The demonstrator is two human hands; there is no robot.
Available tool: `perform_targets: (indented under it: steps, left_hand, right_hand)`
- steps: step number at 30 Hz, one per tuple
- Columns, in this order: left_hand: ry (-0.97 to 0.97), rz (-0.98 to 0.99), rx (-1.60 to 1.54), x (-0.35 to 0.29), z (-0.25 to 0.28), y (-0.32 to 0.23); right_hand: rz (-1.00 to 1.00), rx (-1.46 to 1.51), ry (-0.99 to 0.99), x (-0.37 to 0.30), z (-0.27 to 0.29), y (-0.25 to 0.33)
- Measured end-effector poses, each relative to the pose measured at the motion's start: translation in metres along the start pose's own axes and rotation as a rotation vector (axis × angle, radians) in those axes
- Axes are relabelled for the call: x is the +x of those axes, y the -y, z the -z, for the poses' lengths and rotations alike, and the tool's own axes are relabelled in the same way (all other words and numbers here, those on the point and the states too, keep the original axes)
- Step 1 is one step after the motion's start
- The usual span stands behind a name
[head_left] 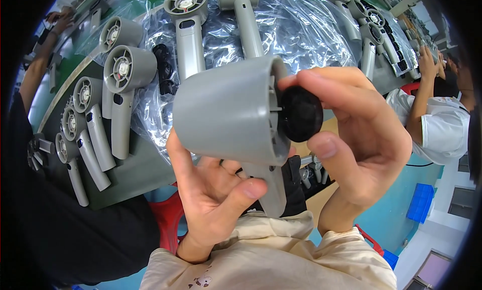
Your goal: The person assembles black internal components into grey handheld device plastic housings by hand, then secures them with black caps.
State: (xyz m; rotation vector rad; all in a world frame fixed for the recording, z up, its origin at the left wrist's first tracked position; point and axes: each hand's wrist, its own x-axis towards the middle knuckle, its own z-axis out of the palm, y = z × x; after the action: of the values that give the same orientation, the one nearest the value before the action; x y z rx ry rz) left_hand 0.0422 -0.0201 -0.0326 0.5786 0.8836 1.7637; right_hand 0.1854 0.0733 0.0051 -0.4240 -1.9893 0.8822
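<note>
A grey handheld fan (221,111) is held up close in front of me, its wide round housing turned so that the opening faces right. My left hand (213,204) is closed around it from below, with the thumb by the top of the handle. Between the thumb and fingers of my right hand (369,134) is a round, glossy black part (303,114). That part sits right at the housing's opening, where some grey fins show at the rim. Whether it touches the fins or goes inside cannot be made out.
Clear plastic bags (306,34) cover much of the dark green table (140,177). Several grey fans stand or lie at the left, such as one fan (123,69), with more at the far right. Dark-clothed and white-shirted people work on either side. A red chair (168,214) and blue crate (420,203) stand below.
</note>
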Motion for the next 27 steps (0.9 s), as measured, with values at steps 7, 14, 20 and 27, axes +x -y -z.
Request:
perform_targets:
  steps: [7, 14, 20, 27]
  left_hand:
    - [0.027, -0.028, 0.066, 0.003, 0.007, 0.003]
    - [0.191, -0.08, -0.122, 0.006, 0.017, 0.007]
    - [0.184, -0.076, -0.123, 0.006, 0.016, 0.007]
    - [0.2, -0.09, -0.085, 0.007, 0.017, 0.008]
  right_hand:
    - [-0.113, 0.005, -0.035, 0.005, -0.006, 0.008]
    - [-0.065, -0.007, 0.033, 0.005, -0.002, 0.003]
    - [-0.153, -0.124, -0.096, 0.012, -0.02, 0.02]
    - [-0.051, -0.273, -0.096, 0.018, -0.022, 0.021]
